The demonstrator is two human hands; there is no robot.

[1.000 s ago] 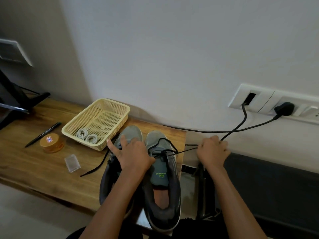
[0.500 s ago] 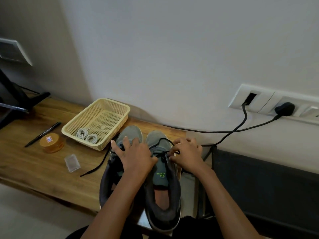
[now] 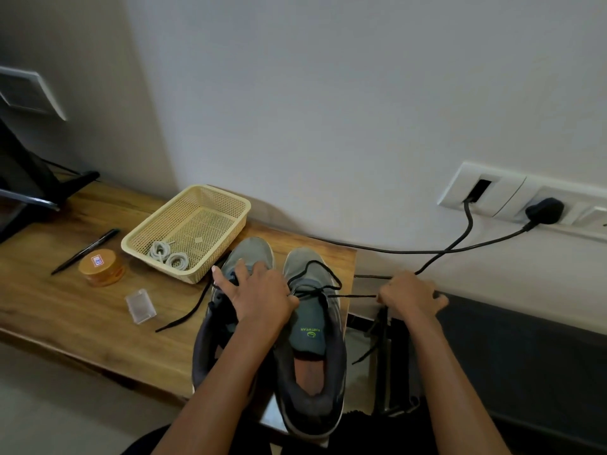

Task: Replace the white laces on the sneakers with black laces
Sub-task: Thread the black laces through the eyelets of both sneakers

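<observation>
Two grey sneakers stand side by side at the wooden table's [image 3: 65, 310] right end, toes toward the wall. My left hand [image 3: 259, 295] rests flat across the left sneaker [image 3: 253, 251], fingers spread, its thumb at the tongue of the right sneaker [image 3: 312, 339]. A black lace [image 3: 351, 295] runs taut from the right sneaker's eyelets to my right hand [image 3: 410, 298], which is closed on it off the table's right edge. A loop of that lace lies over the toe. Another black lace end [image 3: 187, 316] trails left from the left sneaker. Coiled white laces [image 3: 167, 254] lie in the cream basket [image 3: 157, 231].
A round orange tin [image 3: 101, 267], a black pen [image 3: 85, 246] and a small clear plastic box [image 3: 140, 306] lie left of the basket. Black cables [image 3: 410, 251] run from the wall sockets [image 3: 512, 195] across behind the sneakers. A dark stand [image 3: 33, 188] sits far left.
My right hand went from beside the table in to the right sneaker's eyelets, took the black lace, and has now pulled it out to the right again. The left hand stayed on the shoes.
</observation>
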